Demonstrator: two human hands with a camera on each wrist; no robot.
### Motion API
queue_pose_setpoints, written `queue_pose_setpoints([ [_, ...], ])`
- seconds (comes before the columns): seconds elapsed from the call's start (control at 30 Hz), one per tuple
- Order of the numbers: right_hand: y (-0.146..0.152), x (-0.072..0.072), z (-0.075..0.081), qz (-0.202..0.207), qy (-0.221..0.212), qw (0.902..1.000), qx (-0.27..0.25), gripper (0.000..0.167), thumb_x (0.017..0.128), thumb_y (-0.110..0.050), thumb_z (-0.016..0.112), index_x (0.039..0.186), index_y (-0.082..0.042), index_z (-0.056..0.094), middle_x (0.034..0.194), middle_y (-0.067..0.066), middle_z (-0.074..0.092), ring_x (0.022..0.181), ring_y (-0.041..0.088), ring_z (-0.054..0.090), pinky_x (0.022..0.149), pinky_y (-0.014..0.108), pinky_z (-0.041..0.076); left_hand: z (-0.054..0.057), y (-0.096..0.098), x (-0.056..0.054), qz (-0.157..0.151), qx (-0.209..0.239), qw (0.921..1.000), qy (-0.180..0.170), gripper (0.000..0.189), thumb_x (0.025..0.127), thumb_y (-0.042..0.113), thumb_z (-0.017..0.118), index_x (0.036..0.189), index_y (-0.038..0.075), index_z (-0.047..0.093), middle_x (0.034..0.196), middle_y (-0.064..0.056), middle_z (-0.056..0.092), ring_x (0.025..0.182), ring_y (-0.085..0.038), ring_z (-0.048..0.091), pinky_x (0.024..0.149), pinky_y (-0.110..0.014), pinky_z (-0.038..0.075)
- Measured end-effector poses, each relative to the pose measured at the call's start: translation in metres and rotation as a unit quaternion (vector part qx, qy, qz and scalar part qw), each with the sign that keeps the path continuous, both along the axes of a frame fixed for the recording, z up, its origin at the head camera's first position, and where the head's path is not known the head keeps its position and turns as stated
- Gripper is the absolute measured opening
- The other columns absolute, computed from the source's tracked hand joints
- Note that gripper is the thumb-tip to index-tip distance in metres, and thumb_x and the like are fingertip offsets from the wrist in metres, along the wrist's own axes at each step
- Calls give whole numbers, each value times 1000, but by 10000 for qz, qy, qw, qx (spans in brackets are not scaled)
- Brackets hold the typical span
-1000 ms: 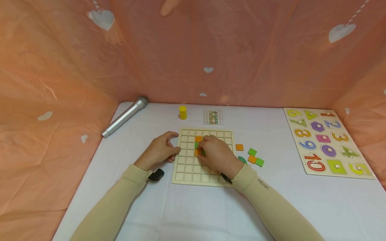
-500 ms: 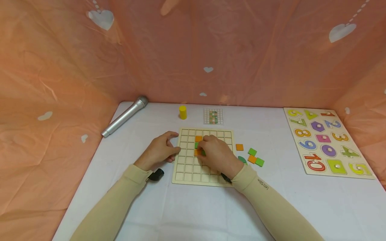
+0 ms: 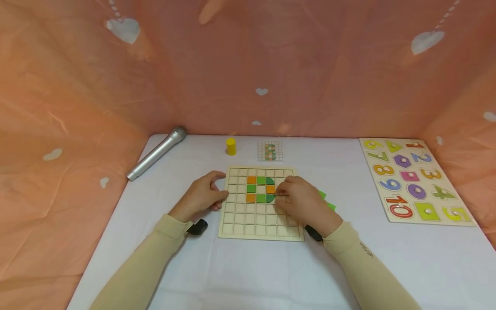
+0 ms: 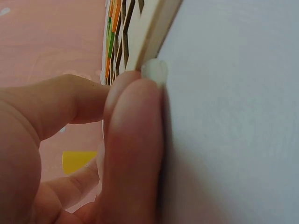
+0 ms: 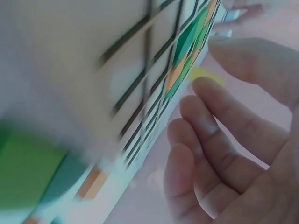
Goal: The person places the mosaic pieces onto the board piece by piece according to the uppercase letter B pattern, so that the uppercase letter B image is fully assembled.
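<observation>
A wooden grid board (image 3: 240,217) lies flat on the table. Orange squares (image 3: 251,180), green squares (image 3: 261,198) and two dark green rounded tiles (image 3: 270,198) fill cells around one bare cell. At the board's left edge rests my left hand (image 3: 199,193), thumb and fingers apart; in the left wrist view its fingertips (image 4: 135,98) are right at the edge. My right hand (image 3: 306,202) hovers over the board's right side with loosely bent fingers. The right wrist view shows nothing between that hand's thumb and fingers (image 5: 205,86).
Loose green tiles (image 3: 330,206) lie right of the board, partly hidden by the right hand. Behind the board are a pattern card (image 3: 280,150) and a yellow cylinder (image 3: 231,147). A silver microphone (image 3: 155,156) lies back left, a number puzzle board (image 3: 418,217) at right.
My right hand has moved right, off the tiles, uncovering the pattern on the board. My left hand keeps its place at the board's edge. The whole view has shifted slightly.
</observation>
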State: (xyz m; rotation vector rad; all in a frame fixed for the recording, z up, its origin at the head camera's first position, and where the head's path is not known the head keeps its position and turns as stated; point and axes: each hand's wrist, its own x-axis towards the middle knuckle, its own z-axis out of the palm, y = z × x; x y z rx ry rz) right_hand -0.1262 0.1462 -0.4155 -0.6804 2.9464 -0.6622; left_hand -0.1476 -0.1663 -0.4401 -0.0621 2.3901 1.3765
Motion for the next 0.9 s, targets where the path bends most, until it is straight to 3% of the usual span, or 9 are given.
queue_pose_setpoints([
  [0.57, 98, 19, 4, -749, -207, 9970, 12, 19, 96, -24, 81, 109, -10, 80, 107, 3, 73, 102, 25, 68, 96, 52, 59, 0, 0, -1, -1, -22, 10000, 21, 65, 96, 16, 80, 155, 16, 52, 89, -12, 66, 65, -18, 69, 63, -29, 64],
  [0.9, 122, 28, -4, -1010, -604, 9929, 141, 26, 95, -27, 83, 112, -8, 79, 109, 6, 74, 107, 30, 68, 101, 59, 58, -1, 0, -2, -5, -38, 10000, -7, 66, 96, 16, 80, 155, 16, 51, 89, -12, 66, 65, -18, 69, 64, -29, 64],
])
